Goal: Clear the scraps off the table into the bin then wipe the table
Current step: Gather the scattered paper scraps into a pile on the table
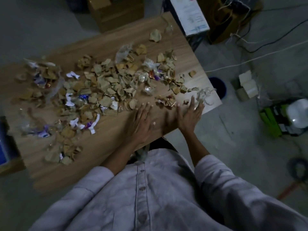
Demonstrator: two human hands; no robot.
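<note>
Light wooden worktop (100,140) strewn with torn brown cardboard and paper scraps (106,84), with white, purple and clear-plastic bits among them. Left hand (141,120) flat on the worktop, fingers straight, grip holding nothing, fingertips at the pile's near edge. Right hand (190,114) likewise flat, fingers spread, grip empty, near the right-hand corner. Dark blue round bin (218,88) on the floor just beside that edge.

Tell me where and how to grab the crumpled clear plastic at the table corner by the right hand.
Pinch the clear plastic by its raised crinkled folds, coming from above with the right hand, which lies just beside it. It is thin film, bunched low on the table corner with no firm edge, so gathering it should work.
</note>
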